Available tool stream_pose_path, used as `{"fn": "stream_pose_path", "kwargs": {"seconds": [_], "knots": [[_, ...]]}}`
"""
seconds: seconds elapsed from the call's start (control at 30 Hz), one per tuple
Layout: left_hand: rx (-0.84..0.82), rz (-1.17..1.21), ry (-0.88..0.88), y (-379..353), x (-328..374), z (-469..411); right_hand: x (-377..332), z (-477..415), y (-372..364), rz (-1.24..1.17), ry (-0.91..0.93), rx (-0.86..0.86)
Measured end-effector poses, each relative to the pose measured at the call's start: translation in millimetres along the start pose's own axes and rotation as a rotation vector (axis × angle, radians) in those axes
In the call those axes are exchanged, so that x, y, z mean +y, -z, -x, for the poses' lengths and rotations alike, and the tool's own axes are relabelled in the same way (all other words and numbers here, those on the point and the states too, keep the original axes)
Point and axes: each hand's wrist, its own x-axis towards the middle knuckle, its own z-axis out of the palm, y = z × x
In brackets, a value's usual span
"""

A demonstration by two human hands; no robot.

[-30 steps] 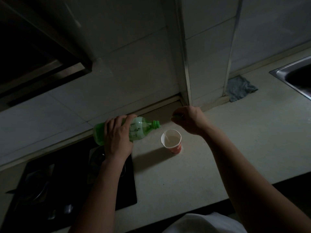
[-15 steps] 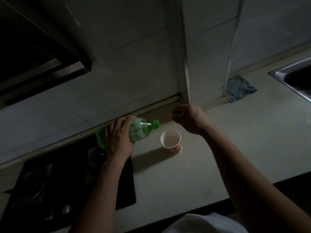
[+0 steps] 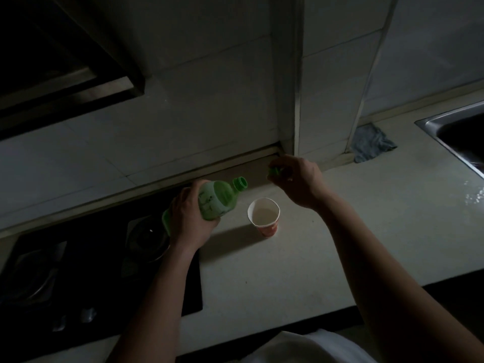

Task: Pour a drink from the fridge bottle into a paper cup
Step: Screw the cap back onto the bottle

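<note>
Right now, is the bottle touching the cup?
Apart. The head view shows bare counter between the open mouth of the bottle and the rim of the cup.

Green bottle point(image 3: 217, 203) with pale label, green cap point(image 3: 274, 171), red cup point(image 3: 264, 216) white inside, grey-blue cloth point(image 3: 372, 144), black hob point(image 3: 78, 271)

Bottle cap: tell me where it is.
Head view: the green cap is held in the right hand, above the counter, beyond the paper cup, right of the bottle.

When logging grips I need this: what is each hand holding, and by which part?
The left hand grips the bottle round its body, leaving the neck free. The right hand pinches the cap in its fingertips.
</note>
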Motion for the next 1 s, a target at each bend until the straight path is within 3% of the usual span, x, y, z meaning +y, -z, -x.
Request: {"fn": "stream_pose_path", "kwargs": {"seconds": [0.13, 0.7, 1.0], "knots": [[-0.028, 0.114, 0.061, -2.0, -6.4, 6.6, -6.7, 1.4, 2.0, 0.014, 0.117, -0.050], [-0.164, 0.423, 0.113, -5.5, -19.2, 31.1, -67.5, 5.6, -6.7, -0.011, 0.214, -0.151], [-0.212, 0.337, 0.069, -4.7, -26.5, 29.8, -82.7, 5.9, -14.0, -0.008, 0.177, -0.188]]}}
